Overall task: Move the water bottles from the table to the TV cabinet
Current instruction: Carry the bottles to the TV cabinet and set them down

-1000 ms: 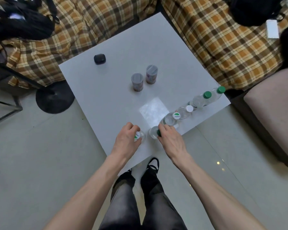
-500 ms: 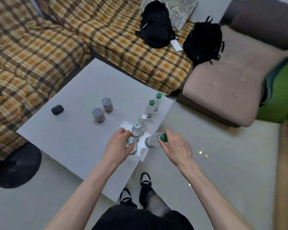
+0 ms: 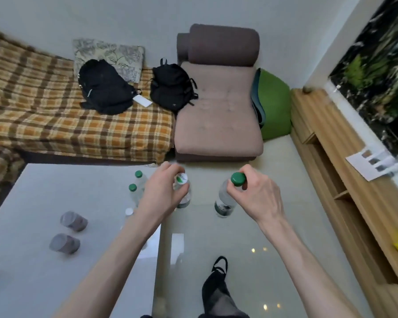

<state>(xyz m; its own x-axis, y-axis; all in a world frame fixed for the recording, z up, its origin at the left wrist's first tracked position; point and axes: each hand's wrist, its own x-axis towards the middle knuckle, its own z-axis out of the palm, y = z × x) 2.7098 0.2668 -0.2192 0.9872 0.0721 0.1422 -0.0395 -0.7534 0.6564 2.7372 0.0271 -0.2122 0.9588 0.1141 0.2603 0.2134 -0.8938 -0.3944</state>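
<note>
both bottles have left the table [image 3: 44, 283]: my left hand [image 3: 161, 193] grips the white-capped bottle [image 3: 182, 191], my right hand [image 3: 255, 193] the green-capped bottle [image 3: 225, 198], fingers closed round their necks, tv cabinet [image 3: 345, 180] rightward.

Open floor [image 3: 274, 226] toward cabinet [image 3: 345, 161]

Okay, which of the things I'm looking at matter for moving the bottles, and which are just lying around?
Job:
left hand holding white-capped bottle
right hand holding green-capped bottle
bottles on table
TV cabinet

Lying about:
two cups
backpacks
paper sheet
</note>
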